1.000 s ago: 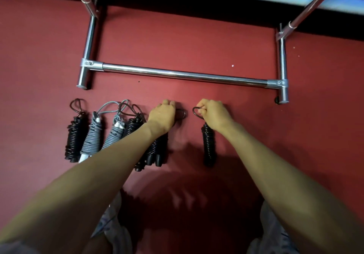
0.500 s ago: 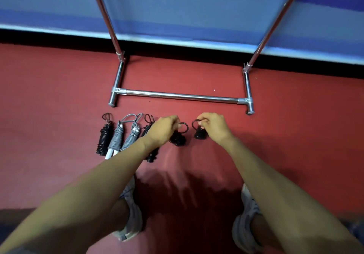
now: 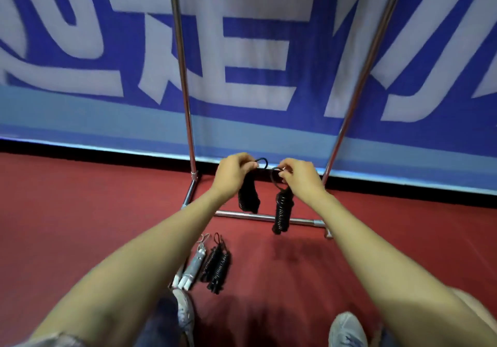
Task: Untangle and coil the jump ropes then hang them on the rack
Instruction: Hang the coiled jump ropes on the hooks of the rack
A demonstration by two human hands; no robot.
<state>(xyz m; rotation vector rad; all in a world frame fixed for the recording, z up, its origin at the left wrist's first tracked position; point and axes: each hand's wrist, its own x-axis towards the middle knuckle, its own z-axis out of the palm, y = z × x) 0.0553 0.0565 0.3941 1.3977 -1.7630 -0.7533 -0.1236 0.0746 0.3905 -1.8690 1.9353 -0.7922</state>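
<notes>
- Standing behind both hands: chrome rack, 2 uprights running out of the top of frame, base bar lying on the red floor.
- Behind the rack: blue banner with large white characters, blurred; dark strip along its bottom edge.
- Bottom of frame: left shoe and right shoe, both pale.
- Obstruction: left forearm crosses the near-left end of the ropes on the floor; whatever lies further left is hidden.
- On the floor, near side of the base bar: grey jump rope, wound tight, white handle ends toward the left shoe. Just beside it on the right: floor black jump ropes, apparently 2 bundles touching; exact count unclear.
- Left hand: fingers curled round the top of the left black jump rope. A small loop sticks out past the knuckles. Bundle hangs short, motion-blurred.
- Right hand: fingers pinch the top loop of the right black jump rope. Bundle hangs upright, spiral wraps distinct, lower end overlapping the base bar in view.
- Both held ropes are off the floor, between the 2 uprights, near each other but apart.
</notes>
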